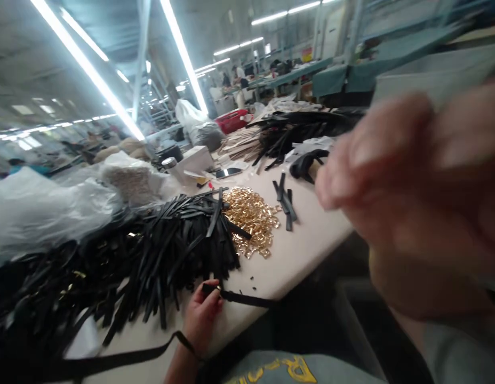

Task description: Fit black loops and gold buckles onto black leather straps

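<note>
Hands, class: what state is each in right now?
Left hand: closed, holding a black strap.
Right hand: blurred; whether open, closed or holding anything cannot be told.

Tube lights (184, 53) slant across the workshop on my remote feed, around eleven o'clock

Reading from mid-view, I have a clear plastic bag (43, 208) slumped at nine, and a silver-lidded container (169, 162) beside a white box (200, 156) at ten. Closer in, also towards ten, I make out what looks like a phone (228, 173) lying flat. At eleven stands a translucent bag (201, 128) with grey contents; at twelve, a red bundle (232, 121) behind pale flat sheets (239, 143). Teal-covered tables (329, 80) show at one, a pale grey container (435, 69) at two
</note>
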The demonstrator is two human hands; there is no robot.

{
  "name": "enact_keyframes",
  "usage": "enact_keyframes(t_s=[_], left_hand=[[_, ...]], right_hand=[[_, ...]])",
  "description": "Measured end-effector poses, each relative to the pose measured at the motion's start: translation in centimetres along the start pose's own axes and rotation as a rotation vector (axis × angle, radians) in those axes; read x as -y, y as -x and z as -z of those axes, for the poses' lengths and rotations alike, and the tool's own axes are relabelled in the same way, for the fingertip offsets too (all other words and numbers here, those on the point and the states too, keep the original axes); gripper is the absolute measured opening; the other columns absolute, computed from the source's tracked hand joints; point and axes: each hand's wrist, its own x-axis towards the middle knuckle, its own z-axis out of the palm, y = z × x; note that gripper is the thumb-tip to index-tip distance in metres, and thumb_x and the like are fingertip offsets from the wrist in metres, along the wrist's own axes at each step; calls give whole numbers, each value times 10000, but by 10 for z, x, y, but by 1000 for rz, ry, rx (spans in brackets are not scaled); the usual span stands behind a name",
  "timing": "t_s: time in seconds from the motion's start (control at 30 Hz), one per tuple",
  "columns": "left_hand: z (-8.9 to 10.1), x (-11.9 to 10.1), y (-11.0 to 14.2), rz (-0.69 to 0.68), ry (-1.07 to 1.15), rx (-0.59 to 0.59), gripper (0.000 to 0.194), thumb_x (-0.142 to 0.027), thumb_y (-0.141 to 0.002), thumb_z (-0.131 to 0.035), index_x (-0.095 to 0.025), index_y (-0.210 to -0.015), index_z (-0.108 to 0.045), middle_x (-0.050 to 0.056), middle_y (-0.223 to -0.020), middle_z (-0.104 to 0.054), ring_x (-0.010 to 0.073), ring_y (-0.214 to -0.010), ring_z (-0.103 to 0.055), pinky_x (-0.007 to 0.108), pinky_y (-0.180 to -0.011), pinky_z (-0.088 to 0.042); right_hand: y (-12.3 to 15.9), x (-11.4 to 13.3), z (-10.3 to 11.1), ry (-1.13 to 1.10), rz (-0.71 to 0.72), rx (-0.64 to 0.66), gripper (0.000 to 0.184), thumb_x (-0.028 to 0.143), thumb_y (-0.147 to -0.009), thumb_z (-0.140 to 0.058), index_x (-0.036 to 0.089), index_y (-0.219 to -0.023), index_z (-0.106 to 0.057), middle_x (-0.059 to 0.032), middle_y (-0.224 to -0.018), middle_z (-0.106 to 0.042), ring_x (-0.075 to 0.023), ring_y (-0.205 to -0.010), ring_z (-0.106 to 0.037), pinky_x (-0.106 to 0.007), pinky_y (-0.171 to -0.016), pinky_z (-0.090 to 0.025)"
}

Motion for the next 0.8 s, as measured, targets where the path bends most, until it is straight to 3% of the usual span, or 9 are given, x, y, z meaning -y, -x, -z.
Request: enact_keyframes(t_s=[0.07, 0.13, 0.2, 0.33, 0.47, 0.57, 0.67, 0.8], left_hand=[[0, -1, 0, -15, 33, 43, 440, -269, -545, -901, -140, -900, -674, 2, -746, -642, 59, -549, -560, 150, -544, -469], [1, -6, -2, -38, 58, 71, 411, -272, -592, -879, -137, -917, -666, 3, -743, -634, 60, -554, -561, 149, -538, -461], [4, -16, -7, -87, 69, 85, 401, -284, -612, -867, -137, -922, -659, -1, -715, -622, 66, -553, -565, 155, -533, -461], [11, -49, -25, -230, 95, 83, 426, -287, -584, -879, -145, -919, -657, -7, -712, -631, 73, -564, -588, 165, -556, -492], [19, -85, -43, -304, 168, 82, 423, -252, -556, -888, -145, -898, -663, -5, -736, -650, 63, -544, -595, 150, -535, -504], [24, -102, -56, -309, 242, 101, 389, -194, -581, -871, -140, -907, -666, -2, -758, -656, 52, -552, -598, 132, -544, -512], [30, -107, -67, -288, 310, 116, 337, -147, -635, -833, -135, -926, -663, 2, -761, -656, 44, -551, -595, 118, -542, -511], [35, -101, -78, -263, 393, 107, 285, -113, -692, -786, -135, -946, -657, -8, -734, -643, 36, -541, -590, 104, -539, -505]], right_hand=[[13, -10, -20, -309, 91, 10, 229, 421, -990, -444, 331, -955, -651, 22, -988, -634, -119, -856, -611, -255, -740, -545], [26, -30, -45, -437, 51, 61, 200, 336, -988, -476, 268, -972, -664, -5, -978, -647, -123, -887, -618, -261, -782, -531], [37, -57, -77, -381, -41, 170, 176, 271, -971, -501, 212, -987, -666, -41, -1013, -656, -146, -944, -624, -284, -822, -516], [48, -106, -150, -98, -141, 545, 249, 278, -927, -543, 157, -1124, -635, -97, -1127, -653, -209, -1022, -619, -349, -886, -486], [45, -130, -202, -92, -247, 788, 343, 315, -928, -544, 147, -1222, -593, -103, -1166, -652, -226, -1048, -616, -357, -911, -471], [34, -135, -229, -197, -313, 807, 240, 243, -913, -550, 137, -1112, -632, -74, -1028, -688, -188, -942, -637, -299, -837, -486], [25, -136, -250, -288, -435, 807, 160, 178, -916, -498, 123, -1012, -613, -40, -858, -678, -135, -723, -641, -237, -663, -492], [24, -140, -267, -287, -465, 811, 167, 265, -937, -499, 145, -1013, -585, 1, -780, -634, -80, -490, -550, -203, -492, -411]])
